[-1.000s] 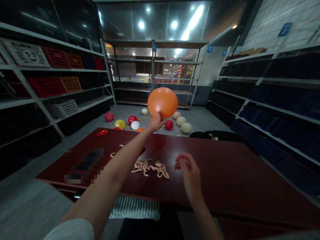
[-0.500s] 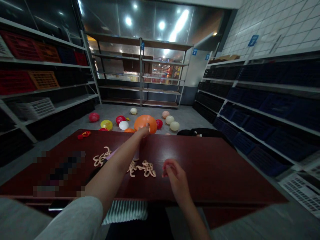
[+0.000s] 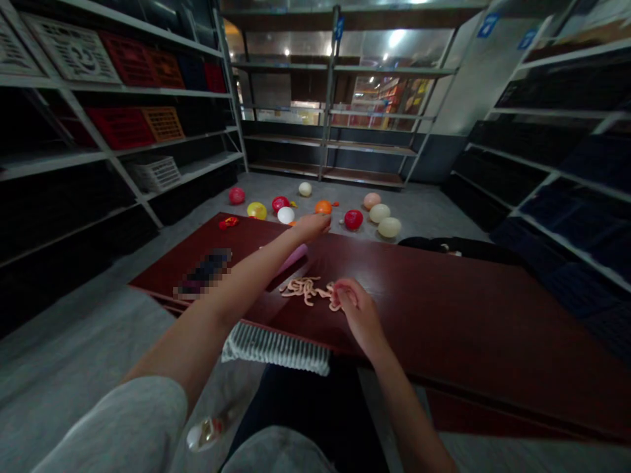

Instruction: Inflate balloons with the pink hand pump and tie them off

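Observation:
My left hand [image 3: 315,225] reaches over the far edge of the dark red table [image 3: 424,295], fingers stretched out and pointing down, nothing seen in them. Just beyond it, on the floor, lies an orange balloon [image 3: 323,207], apart from the hand. My right hand [image 3: 357,305] is low over the table with thumb and fingers curled together at the right end of a pile of beige, limp, curling strips [image 3: 300,289]. Whether a strip is in the fingers is hidden. A pinkish-purple tube [image 3: 293,258] lies partly behind my left forearm.
Several balloons lie on the floor past the table, among them a red balloon [image 3: 353,219] and a yellow balloon [image 3: 257,210]. A small red and yellow item [image 3: 228,223] is at the far left corner. Shelves with crates [image 3: 123,128] flank the room. Ribbed grey-white material [image 3: 276,351] hangs at the near edge.
The orange balloon has left my left hand and is now on the floor. My right hand has moved onto the beige strips. The camera view has tilted down and turned left.

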A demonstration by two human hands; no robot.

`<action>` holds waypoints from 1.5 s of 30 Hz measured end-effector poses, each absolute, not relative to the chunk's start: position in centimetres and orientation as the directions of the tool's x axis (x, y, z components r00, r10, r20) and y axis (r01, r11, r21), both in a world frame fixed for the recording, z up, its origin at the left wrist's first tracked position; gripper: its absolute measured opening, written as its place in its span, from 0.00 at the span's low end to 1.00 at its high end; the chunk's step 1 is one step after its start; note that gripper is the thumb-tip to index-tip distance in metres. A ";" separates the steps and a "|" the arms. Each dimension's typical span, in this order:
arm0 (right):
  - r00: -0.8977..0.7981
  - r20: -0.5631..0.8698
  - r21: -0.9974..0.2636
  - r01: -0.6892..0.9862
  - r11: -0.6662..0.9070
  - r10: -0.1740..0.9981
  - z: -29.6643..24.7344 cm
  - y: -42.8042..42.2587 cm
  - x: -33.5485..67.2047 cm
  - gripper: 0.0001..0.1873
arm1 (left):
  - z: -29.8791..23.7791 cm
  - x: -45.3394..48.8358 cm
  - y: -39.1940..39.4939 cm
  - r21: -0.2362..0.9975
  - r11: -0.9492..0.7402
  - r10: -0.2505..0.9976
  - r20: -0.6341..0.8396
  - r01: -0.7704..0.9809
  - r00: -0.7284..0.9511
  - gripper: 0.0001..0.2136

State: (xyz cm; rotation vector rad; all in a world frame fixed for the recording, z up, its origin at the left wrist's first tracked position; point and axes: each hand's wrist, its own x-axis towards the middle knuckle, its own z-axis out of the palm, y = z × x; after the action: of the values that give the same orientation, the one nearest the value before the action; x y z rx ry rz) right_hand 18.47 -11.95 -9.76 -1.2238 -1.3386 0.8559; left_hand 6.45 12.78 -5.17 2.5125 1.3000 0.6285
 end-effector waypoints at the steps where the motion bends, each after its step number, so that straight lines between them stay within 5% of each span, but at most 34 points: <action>1: 0.058 0.249 -0.939 0.259 0.226 0.967 -10.0 -11.0 17.8 0.11 | -4.9 4.7 12.5 0.385 -0.572 0.820 0.259 0.724 0.510 0.09; 4: -0.104 0.337 -0.818 0.461 0.345 0.936 -10.4 -7.9 15.4 0.10 | -4.3 -1.1 11.4 0.339 -0.543 0.839 0.243 0.768 0.486 0.09; 8: -0.327 0.434 -0.503 0.685 0.527 0.839 -10.2 -3.9 12.3 0.22 | -4.7 -8.5 10.5 0.335 -0.418 0.904 0.238 0.844 0.354 0.11; 12: -0.475 0.376 -0.239 0.779 0.579 0.795 -10.3 -0.8 10.3 0.33 | -5.9 -15.1 11.2 0.373 -0.230 0.964 0.212 0.899 0.159 0.11; 16: -0.490 0.333 -0.128 0.823 0.554 0.805 -11.4 1.1 9.8 0.35 | -7.5 -20.6 13.1 0.432 -0.016 0.985 0.162 0.902 -0.061 0.13; 21: -0.467 0.359 -0.070 0.850 0.523 0.808 -11.7 1.7 10.4 0.25 | -9.9 -24.9 16.1 0.475 0.155 0.971 0.090 0.866 -0.223 0.15; 26: -0.418 0.441 -0.012 0.882 0.471 0.794 -10.3 0.4 12.9 0.25 | -11.5 -25.5 19.5 0.493 0.118 0.975 0.106 0.862 -0.194 0.19; 35: -0.272 0.504 -0.049 0.939 0.341 0.820 -10.5 -1.4 19.5 0.22 | -11.0 -21.3 20.8 0.600 0.116 0.978 0.070 0.791 -0.196 0.07; 41: -0.170 0.514 -0.120 0.957 0.266 0.841 -10.9 -2.4 23.0 0.22 | -8.9 -15.1 19.0 0.852 0.111 0.954 0.053 0.512 -0.295 0.08; 45: -0.082 0.437 -0.256 0.943 0.211 0.896 -10.9 -2.5 24.4 0.25 | -8.0 -8.7 16.4 0.978 0.073 0.986 -0.040 0.197 -0.165 0.11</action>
State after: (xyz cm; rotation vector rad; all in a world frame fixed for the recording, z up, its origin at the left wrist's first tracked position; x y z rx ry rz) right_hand 24.37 -2.49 -10.91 -1.6978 -1.9900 -0.1253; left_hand -8.75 16.37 -8.01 1.2336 1.5061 1.1800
